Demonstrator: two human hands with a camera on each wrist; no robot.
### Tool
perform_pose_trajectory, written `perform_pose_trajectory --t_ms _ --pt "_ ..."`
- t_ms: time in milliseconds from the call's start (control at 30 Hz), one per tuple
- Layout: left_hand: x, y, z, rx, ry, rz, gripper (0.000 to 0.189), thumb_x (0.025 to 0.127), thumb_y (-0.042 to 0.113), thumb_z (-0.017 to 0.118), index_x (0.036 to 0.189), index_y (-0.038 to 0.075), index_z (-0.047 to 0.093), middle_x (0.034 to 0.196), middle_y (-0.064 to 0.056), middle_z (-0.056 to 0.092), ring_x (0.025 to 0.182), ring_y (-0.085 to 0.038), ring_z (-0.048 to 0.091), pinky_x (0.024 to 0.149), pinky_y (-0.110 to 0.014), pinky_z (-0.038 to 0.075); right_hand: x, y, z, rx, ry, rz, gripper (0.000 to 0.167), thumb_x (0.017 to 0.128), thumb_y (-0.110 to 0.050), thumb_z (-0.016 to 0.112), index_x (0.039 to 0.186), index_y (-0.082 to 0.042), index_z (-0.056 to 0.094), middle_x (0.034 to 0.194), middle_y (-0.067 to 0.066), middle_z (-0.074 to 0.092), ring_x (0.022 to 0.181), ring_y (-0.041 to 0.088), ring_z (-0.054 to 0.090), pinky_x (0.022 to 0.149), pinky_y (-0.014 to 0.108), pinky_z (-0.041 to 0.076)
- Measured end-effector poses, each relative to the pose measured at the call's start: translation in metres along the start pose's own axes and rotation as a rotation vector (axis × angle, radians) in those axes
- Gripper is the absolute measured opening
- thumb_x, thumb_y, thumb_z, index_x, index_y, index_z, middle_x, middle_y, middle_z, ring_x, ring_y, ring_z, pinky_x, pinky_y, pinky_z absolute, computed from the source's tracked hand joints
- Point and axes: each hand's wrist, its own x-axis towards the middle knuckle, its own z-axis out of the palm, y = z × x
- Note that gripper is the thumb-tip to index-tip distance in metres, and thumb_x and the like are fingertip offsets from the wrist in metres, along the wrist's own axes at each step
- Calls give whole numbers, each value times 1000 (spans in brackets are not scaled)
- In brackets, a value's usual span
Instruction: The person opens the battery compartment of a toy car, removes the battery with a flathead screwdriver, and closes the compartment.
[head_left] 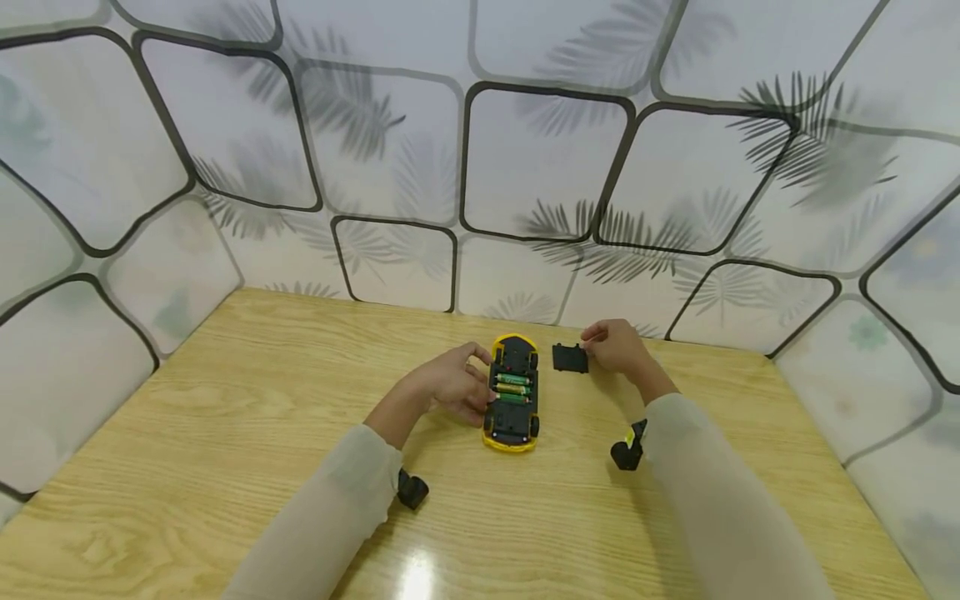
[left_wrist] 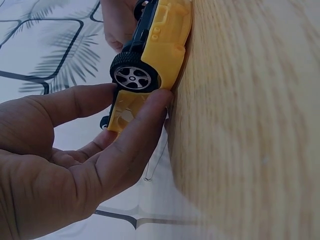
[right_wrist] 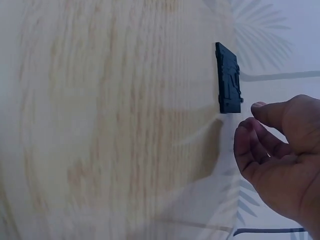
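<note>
A yellow toy car [head_left: 512, 421] lies upside down on the table, its black underside facing up. Three green-and-gold batteries [head_left: 513, 389] sit side by side in its uncovered compartment. My left hand [head_left: 454, 384] holds the car by its left side; in the left wrist view, thumb and fingers pinch the yellow body [left_wrist: 172, 45] by a wheel [left_wrist: 132, 77]. Right of the car lies a black battery cover [head_left: 570, 358]. Close to its right end is my right hand [head_left: 617, 345], fingers loosely bent, with a small gap between fingertips and cover [right_wrist: 229, 80] in the right wrist view.
The wood-grain table [head_left: 225, 433] runs back to a patterned wall [head_left: 390, 183], with side walls at left and right. Both the car and the cover lie near the back wall. A black wrist camera [head_left: 412, 489] sticks out from the left sleeve, another [head_left: 628, 450] from the right.
</note>
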Motion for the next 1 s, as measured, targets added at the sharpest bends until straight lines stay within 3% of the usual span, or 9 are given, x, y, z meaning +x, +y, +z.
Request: perform_pose_trajectory --t_ms 200,533,1000 --pt "0 0 -1 -7 9 -3 54 91 -13 63 136 10 43 124 -23 57 93 -36 69 76 -49 64 -6 3 -18 3 -28 -2 31 107 -12 52 130 7 60 127 29 61 98 37 65 74 36 55" --pt "-1 -1 -1 -1 18 0 53 91 -10 65 135 10 44 123 -22 60 88 -34 70 74 -48 65 -18 19 -48 -28 -19 -23 35 108 -19 53 131 8 59 125 30 62 109 44 64 89 48 59" --pt "1 -1 1 21 23 6 56 91 -8 69 139 10 45 125 -21 60 88 -33 70 73 -47 65 -40 53 -81 -90 -36 -19 42 109 -26 50 132 9 56 126 33 60 106 44 65 88 52 60"
